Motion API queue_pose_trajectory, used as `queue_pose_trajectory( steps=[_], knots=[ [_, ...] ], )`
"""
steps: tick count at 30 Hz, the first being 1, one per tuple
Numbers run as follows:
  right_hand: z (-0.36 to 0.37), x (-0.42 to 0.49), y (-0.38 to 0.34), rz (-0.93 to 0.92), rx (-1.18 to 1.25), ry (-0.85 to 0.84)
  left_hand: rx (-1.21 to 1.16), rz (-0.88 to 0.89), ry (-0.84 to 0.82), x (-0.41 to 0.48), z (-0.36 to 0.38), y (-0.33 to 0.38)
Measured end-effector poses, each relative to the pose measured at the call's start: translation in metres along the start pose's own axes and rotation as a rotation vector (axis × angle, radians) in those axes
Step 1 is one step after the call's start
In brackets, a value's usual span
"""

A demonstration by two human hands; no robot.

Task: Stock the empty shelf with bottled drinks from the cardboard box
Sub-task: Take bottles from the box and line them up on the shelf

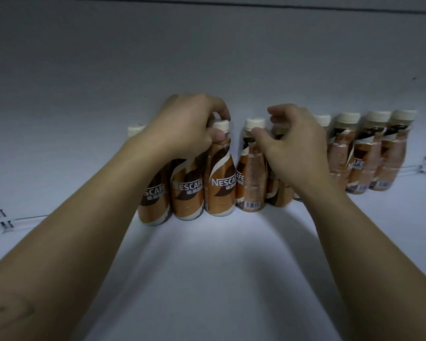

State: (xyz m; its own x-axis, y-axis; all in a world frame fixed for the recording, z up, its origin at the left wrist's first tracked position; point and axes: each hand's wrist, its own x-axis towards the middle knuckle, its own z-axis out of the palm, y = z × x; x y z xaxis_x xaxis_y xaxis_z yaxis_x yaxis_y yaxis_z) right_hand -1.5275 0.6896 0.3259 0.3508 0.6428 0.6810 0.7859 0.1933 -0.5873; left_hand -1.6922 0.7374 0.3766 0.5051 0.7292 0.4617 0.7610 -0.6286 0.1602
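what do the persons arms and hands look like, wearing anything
Both arms are bare from the bottom edge of the picture up to the hands: no sleeves, gloves, watch, bracelet or rings show on the left hand or the right hand. The left forearm carries a small dark mark near the bottom left corner.
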Motion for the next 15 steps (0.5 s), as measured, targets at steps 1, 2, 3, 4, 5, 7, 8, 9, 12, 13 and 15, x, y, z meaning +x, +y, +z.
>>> queue_pose_trajectory(
  steps=[1, 2, 3, 4, 5, 7, 8, 9, 12, 13, 15],
  knots=[
    [0.001, 0.0, 0.002, -0.006, -0.01, -0.032, -0.019, 0.003, -0.025, 0.0, 0.0, 0.0],
    [0.002, -0.001, 0.002, -0.012, -0.007, -0.065, -0.037, 0.008, -0.046, 0.0, -0.001, 0.0],
    [0.003, -0.002, 0.002, -0.018, -0.003, -0.094, -0.047, 0.015, -0.06, 0.0, -0.001, 0.0],
    [0.003, -0.003, 0.002, -0.025, -0.007, -0.114, -0.05, 0.021, -0.07, 0.0, -0.002, -0.001],
    [0.003, -0.004, 0.002, -0.033, -0.014, -0.127, -0.049, 0.026, -0.081, 0.0, -0.002, -0.001],
    [0.004, -0.005, 0.001, -0.033, -0.016, -0.151, -0.041, 0.04, -0.096, -0.001, -0.004, 0.0],
    [0.004, -0.005, 0.002, -0.027, -0.016, -0.163, -0.026, 0.049, -0.088, -0.001, -0.004, 0.001],
    [0.004, -0.005, 0.002, -0.021, -0.019, -0.173, -0.001, 0.054, -0.07, 0.0, -0.003, 0.002],
    [0.005, -0.004, 0.005, -0.004, -0.026, -0.198, 0.065, 0.051, -0.007, 0.001, 0.004, 0.003],
    [0.006, -0.004, 0.006, -0.006, -0.028, -0.209, 0.065, 0.051, 0.001, 0.002, 0.006, 0.004],
    [0.008, -0.004, 0.007, 0.001, -0.026, -0.229, 0.05, 0.053, 0.004, 0.002, 0.007, 0.004]
  ],
)
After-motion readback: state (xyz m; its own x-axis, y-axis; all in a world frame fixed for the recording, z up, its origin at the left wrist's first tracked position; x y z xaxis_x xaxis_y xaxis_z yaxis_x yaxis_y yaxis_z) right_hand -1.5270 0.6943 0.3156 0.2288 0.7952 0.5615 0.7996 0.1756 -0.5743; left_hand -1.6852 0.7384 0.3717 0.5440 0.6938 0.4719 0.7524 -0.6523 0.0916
